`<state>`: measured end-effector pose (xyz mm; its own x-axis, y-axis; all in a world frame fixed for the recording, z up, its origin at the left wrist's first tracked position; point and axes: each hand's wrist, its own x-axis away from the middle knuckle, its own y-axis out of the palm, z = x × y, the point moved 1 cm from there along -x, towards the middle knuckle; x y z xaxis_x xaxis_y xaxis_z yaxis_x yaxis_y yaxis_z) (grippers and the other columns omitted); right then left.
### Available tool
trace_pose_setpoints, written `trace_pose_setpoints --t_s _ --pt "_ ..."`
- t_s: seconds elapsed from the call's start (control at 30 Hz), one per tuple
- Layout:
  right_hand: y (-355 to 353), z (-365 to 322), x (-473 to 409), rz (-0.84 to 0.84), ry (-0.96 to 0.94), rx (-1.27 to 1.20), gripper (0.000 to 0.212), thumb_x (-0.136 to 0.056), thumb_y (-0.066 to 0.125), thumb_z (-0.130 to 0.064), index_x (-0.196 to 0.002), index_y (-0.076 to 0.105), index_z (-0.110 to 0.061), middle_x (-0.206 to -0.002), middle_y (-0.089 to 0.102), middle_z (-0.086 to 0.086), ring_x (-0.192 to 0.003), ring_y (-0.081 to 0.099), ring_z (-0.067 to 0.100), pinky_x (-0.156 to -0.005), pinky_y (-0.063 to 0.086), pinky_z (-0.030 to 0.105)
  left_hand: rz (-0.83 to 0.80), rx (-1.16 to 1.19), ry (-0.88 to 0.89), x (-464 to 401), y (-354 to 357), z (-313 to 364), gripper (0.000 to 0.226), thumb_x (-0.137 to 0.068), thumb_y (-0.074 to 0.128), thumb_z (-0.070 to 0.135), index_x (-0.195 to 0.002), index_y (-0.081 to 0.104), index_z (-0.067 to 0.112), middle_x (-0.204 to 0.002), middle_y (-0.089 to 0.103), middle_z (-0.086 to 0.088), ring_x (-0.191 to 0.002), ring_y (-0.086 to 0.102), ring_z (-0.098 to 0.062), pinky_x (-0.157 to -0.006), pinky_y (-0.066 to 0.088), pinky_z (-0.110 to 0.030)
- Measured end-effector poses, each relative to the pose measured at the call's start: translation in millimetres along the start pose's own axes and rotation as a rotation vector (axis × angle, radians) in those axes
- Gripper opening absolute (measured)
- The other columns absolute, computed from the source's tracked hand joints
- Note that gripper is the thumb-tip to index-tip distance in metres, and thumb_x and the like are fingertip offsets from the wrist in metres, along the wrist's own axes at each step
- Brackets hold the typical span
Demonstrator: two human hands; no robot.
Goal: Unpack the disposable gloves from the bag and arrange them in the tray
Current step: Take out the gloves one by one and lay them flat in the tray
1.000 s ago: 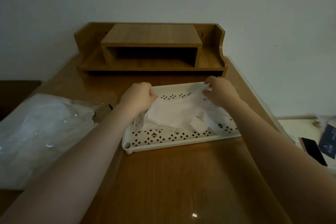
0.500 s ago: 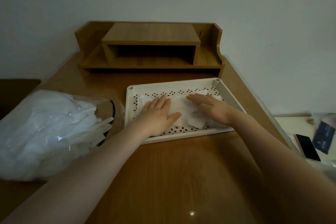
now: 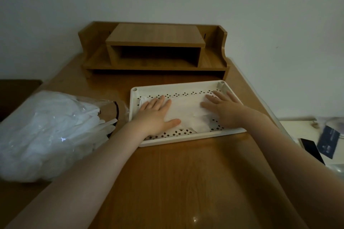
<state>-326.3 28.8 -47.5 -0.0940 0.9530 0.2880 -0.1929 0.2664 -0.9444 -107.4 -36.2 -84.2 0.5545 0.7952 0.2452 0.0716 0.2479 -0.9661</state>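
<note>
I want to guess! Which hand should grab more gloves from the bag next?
Probably the left hand. The bag of gloves lies on the left of the tray, nearer that hand. The right hand would have to cross over.

There is one view, from a wide-angle camera worn on the person's head. It looks forward and down along a wooden desk toward the wall behind it. Both forearms enter from the bottom corners and reach away from the lens. The tray sits mid-frame, a shelf lies beyond it at the desk's far edge, and the bag fills the left side. Straight lines bow near the edges.
</note>
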Motion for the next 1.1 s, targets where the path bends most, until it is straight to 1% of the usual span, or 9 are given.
trace_pose_setpoints --t_s 0.2,0.37,0.53,0.63,0.73,0.8,0.87,0.97,1.1 --pt "-17 -42 -9 0.291 -0.030 -0.423 0.056 -0.099 0.031 -0.047 -0.151 0.018 -0.028 -0.160 0.005 0.000 -0.147 0.000 0.017 -0.117 0.000 0.039 -0.010 -0.042 0.033 -2 -3 -11 0.103 -0.075 0.028 0.083 -0.149 -0.016 0.027 -0.156 -0.023 0.001 -0.145 -0.016 -0.018 -0.117 -0.007 -0.038" --pt "7 -59 -28 -0.013 -0.151 -0.336 0.065 -0.098 0.029 -0.052 -0.151 -0.001 -0.032 -0.160 -0.011 -0.004 -0.146 -0.011 0.016 -0.116 -0.009 0.038 -0.026 -0.033 0.042 -3 -3 -16 0.114 -0.066 0.030 0.089 -0.149 -0.016 0.027 -0.156 -0.024 0.003 -0.144 -0.017 -0.016 -0.117 -0.007 -0.039" --pt "16 -25 -21 -0.077 0.090 -0.276 0.072 -0.091 0.020 -0.067 -0.150 -0.008 -0.036 -0.158 -0.018 -0.004 -0.145 -0.016 0.020 -0.115 -0.010 0.046 -0.016 0.009 0.019 -2 -2 -18 0.119 -0.065 0.032 0.091 -0.150 -0.015 0.022 -0.156 -0.023 0.002 -0.144 -0.016 -0.017 -0.118 -0.006 -0.039" --pt "4 -35 -15 0.000 0.156 -0.200 0.054 -0.099 0.023 -0.049 -0.150 0.008 -0.036 -0.160 -0.004 0.003 -0.146 -0.009 0.029 -0.114 -0.005 0.056 0.034 0.071 0.030 9 -16 -8 0.100 -0.079 0.028 0.080 -0.151 -0.008 0.020 -0.156 -0.023 0.001 -0.144 -0.017 -0.018 -0.116 -0.006 -0.039" --pt "-25 -71 -8 0.398 0.127 -0.525 0.046 -0.102 0.024 -0.041 -0.140 0.042 -0.024 -0.154 0.028 0.006 -0.143 0.019 0.024 -0.115 0.015 0.044 0.248 0.266 0.137 37 -50 2 0.062 -0.099 0.032 0.046 -0.151 0.006 0.026 -0.158 -0.013 0.008 -0.145 -0.008 -0.014 -0.116 0.005 -0.037" --pt "-44 -101 -3 0.690 0.047 -0.683 0.034 -0.102 0.035 -0.028 -0.119 0.061 -0.014 -0.128 0.055 0.006 -0.115 0.051 0.018 -0.089 0.039 0.020 0.436 0.419 0.185 63 -71 -5 0.049 -0.102 0.033 0.031 -0.149 0.021 0.027 -0.158 0.014 0.008 -0.143 0.017 -0.011 -0.110 0.020 -0.029" --pt "-57 -130 1 0.842 0.005 -0.814 0.025 -0.100 0.041 -0.019 -0.099 0.065 -0.011 -0.100 0.062 0.003 -0.086 0.054 0.013 -0.067 0.037 0.012 0.615 0.587 0.169 87 -84 -20 0.040 -0.103 0.032 0.024 -0.142 0.038 0.024 -0.139 0.046 0.008 -0.121 0.048 -0.004 -0.098 0.035 -0.019" --pt "-67 -168 4 0.842 -0.065 -1.047 0.022 -0.098 0.046 -0.018 -0.085 0.063 -0.010 -0.082 0.064 0.006 -0.074 0.058 0.021 -0.063 0.045 0.027 0.748 0.724 0.120 110 -87 -45 0.030 -0.102 0.034 0.021 -0.125 0.054 0.023 -0.104 0.062 0.015 -0.083 0.059 0.006 -0.073 0.044 -0.009" --pt "-62 -207 -5 0.535 -0.360 -0.861 0.016 -0.093 0.056 -0.012 -0.093 0.070 -0.004 -0.086 0.070 0.009 -0.076 0.063 0.022 -0.072 0.051 0.033 0.631 0.758 0.113 118 -76 -70 0.026 -0.101 0.037 0.017 -0.106 0.060 0.028 -0.094 0.065 0.013 -0.081 0.061 0.003 -0.071 0.047 -0.012"
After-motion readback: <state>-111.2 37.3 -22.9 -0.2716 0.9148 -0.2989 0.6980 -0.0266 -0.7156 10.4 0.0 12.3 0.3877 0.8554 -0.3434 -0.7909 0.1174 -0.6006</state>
